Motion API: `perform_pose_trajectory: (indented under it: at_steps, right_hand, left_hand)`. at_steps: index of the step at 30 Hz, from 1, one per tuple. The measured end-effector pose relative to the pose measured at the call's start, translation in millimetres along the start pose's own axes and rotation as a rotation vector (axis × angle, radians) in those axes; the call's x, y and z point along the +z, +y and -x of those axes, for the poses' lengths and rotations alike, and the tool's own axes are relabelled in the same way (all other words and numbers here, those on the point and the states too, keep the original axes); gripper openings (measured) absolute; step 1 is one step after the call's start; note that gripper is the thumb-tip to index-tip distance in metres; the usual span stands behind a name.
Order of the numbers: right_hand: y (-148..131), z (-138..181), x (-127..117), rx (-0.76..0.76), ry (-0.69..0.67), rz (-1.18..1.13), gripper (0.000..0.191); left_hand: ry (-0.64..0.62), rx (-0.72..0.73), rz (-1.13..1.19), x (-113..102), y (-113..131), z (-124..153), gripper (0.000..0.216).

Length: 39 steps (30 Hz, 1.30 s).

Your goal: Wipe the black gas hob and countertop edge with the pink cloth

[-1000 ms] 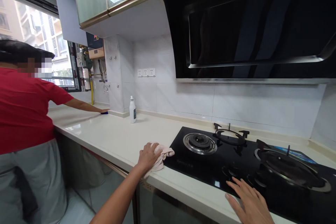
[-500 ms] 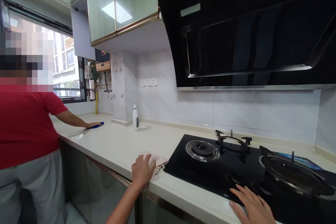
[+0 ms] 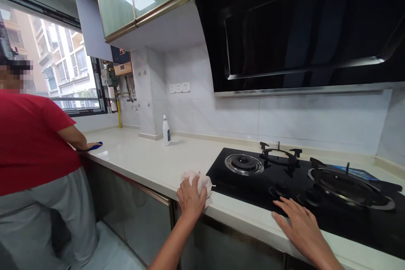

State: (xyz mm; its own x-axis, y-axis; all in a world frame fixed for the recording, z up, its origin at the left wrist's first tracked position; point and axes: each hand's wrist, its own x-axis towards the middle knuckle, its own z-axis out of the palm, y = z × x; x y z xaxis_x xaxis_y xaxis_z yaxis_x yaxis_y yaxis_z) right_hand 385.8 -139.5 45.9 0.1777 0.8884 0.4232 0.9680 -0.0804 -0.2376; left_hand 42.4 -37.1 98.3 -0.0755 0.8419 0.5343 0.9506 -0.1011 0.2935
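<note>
Left hand [image 3: 190, 198], curled on a crumpled pale-pink cloth [image 3: 206, 182], has shifted to the glossy cream counter's [image 3: 152, 152] front edge beside the black glass hob [image 3: 229, 182], apparently bringing wiping there; right hand [image 3: 300, 224], apart, spread, empty.

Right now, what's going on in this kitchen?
The person's left hand holds a pale cloth on the countertop beside the hob. Their right hand is spread, palm down, at the hob's front edge. Further left, a co-worker in red has a hand on a blue cloth. A white bottle stands near the wall.
</note>
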Motion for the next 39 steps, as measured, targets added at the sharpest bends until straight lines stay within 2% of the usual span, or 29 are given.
perform_pose_trajectory:
  at_steps: [2,5,9,14,21,25,29,32,35,39]
  right_hand:
    - [0,-1,0,-0.003,0.006,-0.012,0.059]
    - [0,-1,0,0.001,0.01,-0.029,0.058]
    - [0,0,0,0.009,0.015,-0.036,0.059]
    - [0,0,3,-0.005,0.042,-0.039,0.061]
    - [14,-1,14,-0.036,0.079,-0.073,0.07]
    - [18,0,16,-0.032,0.081,-0.09,0.072]
    - [14,0,10,-0.031,0.059,-0.111,0.07]
    - [6,1,2,-0.017,0.032,-0.129,0.065]
    - [-1,1,-5,-0.012,0.01,-0.134,0.065]
    - [-5,1,-9,0.002,-0.01,-0.129,0.069]
  left_hand:
    - [0.004,0.034,0.025,4,8,9,0.05]
    - [-0.007,0.163,0.099,12,26,28,0.049]
    - [-0.046,0.312,0.212,20,63,51,0.047]
    - [-0.037,0.417,0.298,16,108,64,0.045]
    - [-0.088,0.585,0.385,21,149,85,0.065]
    - [-0.188,0.627,0.414,20,154,83,0.071]
    - [-0.343,0.684,0.478,7,142,69,0.072]
    - [-0.449,0.699,0.548,-2,131,57,0.065]
    - [-0.486,0.683,0.604,-4,124,47,0.053]
    - [-0.456,0.676,0.616,-2,119,33,0.043]
